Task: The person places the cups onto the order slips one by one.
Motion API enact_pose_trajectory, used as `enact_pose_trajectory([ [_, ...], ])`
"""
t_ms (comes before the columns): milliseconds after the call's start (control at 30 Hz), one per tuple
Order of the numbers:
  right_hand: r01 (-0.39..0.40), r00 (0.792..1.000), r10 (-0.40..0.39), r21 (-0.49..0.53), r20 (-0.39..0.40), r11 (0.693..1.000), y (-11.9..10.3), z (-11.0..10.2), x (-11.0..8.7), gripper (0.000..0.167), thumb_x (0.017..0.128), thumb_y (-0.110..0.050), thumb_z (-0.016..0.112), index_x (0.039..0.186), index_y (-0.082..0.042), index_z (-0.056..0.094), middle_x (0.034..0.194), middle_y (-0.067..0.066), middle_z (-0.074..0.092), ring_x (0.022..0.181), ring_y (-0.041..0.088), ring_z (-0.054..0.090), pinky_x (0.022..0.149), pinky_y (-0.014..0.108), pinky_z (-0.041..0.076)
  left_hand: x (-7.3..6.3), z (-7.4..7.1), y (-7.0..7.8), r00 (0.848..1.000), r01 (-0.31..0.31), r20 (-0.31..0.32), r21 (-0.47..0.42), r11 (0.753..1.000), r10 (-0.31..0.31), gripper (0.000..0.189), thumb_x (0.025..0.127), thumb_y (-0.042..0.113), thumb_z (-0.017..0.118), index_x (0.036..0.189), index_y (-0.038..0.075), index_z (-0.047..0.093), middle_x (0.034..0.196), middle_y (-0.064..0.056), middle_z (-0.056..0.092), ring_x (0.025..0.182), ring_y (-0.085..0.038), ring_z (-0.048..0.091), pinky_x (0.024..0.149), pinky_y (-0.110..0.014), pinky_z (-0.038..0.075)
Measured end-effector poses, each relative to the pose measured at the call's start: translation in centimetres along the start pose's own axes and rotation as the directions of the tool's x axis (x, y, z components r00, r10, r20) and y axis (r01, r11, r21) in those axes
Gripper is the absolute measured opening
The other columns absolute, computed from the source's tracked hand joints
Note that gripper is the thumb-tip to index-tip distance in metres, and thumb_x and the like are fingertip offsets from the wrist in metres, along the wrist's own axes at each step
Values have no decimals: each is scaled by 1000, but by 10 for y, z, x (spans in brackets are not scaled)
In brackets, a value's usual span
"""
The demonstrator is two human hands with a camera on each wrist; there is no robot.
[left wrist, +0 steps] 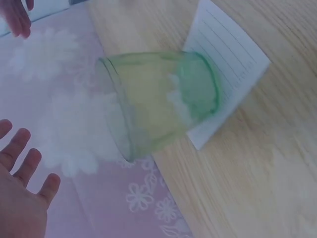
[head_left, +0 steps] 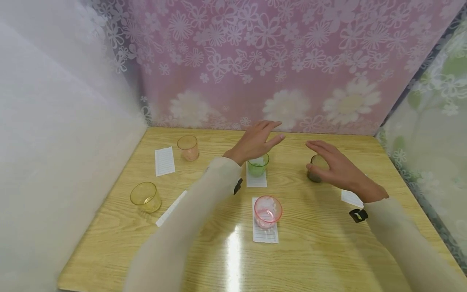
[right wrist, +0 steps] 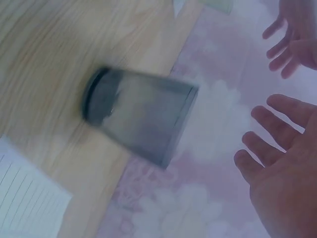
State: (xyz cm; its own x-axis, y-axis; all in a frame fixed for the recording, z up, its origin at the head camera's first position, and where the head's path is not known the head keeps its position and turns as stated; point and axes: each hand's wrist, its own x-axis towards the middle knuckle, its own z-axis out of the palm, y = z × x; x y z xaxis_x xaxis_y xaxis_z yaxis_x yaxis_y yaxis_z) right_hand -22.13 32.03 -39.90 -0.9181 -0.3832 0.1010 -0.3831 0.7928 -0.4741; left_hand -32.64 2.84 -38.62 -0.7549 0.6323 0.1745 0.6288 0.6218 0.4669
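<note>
My left hand [head_left: 257, 142] hovers over the back of the table with its fingers extended, above and behind a see-through green cup [head_left: 258, 166]. That green cup [left wrist: 153, 99] stands on a lined paper slip, apart from the fingers in the left wrist view. On the right, my right hand [head_left: 337, 170] is held in the air near a dark grey transparent cup [head_left: 315, 177], partly covering it in the head view. In the right wrist view, a gap separates the grey cup [right wrist: 141, 111] from the loosely spread fingers [right wrist: 272, 126]. Both hands hold nothing.
A pink cup [head_left: 268, 213] stands on a lined slip [head_left: 265, 237] at the front centre. To the left are a yellow cup [head_left: 146, 198] and an orange cup [head_left: 189, 149], with paper slips [head_left: 165, 161] beside them. Another slip [head_left: 352, 198] lies beneath the right wrist. Floral curtain [head_left: 233, 61] hangs behind.
</note>
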Motion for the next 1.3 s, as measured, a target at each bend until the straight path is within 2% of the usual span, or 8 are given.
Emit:
enact_pose_trajectory([
  [267,-53,998,53,2,-38,999,34,-8,-28,85,107,-34,72,174,-9,27,180,23,21,163,55,18,119,83,23,26,10,32,997,-10,77,58,998,6,69,113,67,37,174,35,28,176,4,35,164,-21,28,134,-59,26],
  [500,-68,996,68,7,-62,998,56,-11,-45,88,107,-33,72,175,-10,21,180,25,20,161,59,18,116,86,22,45,20,56,992,-29,127,117,993,14,72,112,70,34,174,35,26,178,9,29,165,-17,27,131,-46,31],
  [700,-76,995,76,15,-61,997,68,-8,-53,90,108,-31,70,176,-10,17,181,25,15,162,61,14,117,87,18,59,37,73,984,-54,178,180,982,21,76,110,73,33,174,34,26,178,10,30,165,-15,25,131,-44,34],
  [933,-137,990,139,43,-31,990,85,-5,-65,93,108,-33,69,177,-13,10,181,27,11,162,61,9,118,88,14,64,51,89,977,-75,210,206,976,31,77,108,76,36,174,36,25,178,12,29,167,-15,22,137,-44,23],
  [1100,-165,986,165,64,-2,984,99,-2,-75,95,107,-34,70,177,-13,9,180,30,9,162,63,7,117,90,12,65,61,96,964,-55,265,201,978,0,82,106,78,40,175,41,16,180,15,20,168,-14,19,134,-45,29],
  [1300,-163,987,163,61,11,985,117,5,-87,94,107,-33,70,176,-6,12,177,34,16,160,66,9,118,89,10,64,70,96,949,-35,315,197,980,-29,86,104,80,45,175,43,14,180,17,19,167,-13,18,135,-43,27],
])
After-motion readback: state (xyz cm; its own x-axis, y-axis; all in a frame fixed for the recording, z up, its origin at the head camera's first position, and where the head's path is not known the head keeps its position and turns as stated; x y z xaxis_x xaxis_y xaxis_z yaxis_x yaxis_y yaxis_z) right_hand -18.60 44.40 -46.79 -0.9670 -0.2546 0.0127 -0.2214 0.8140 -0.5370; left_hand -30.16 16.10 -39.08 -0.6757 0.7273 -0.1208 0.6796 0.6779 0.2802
